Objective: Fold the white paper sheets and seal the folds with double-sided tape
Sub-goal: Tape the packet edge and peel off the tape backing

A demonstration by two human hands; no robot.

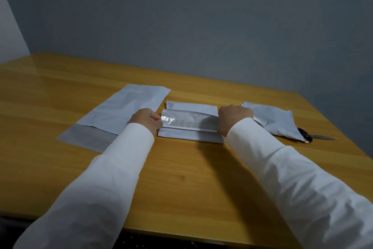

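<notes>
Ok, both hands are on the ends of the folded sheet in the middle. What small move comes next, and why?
Probably lay the shiny flap down onto the sheet and press along it. The left hand and right hand hold the ends of the folded sheet, the glossy flap looks raised between them, and a thin white strip, likely the tape, runs just below it.

Black-handled scissors (pixel 311 137) on wooden table (pixel 181 178), grey wall (pixel 201 16) behind
</notes>
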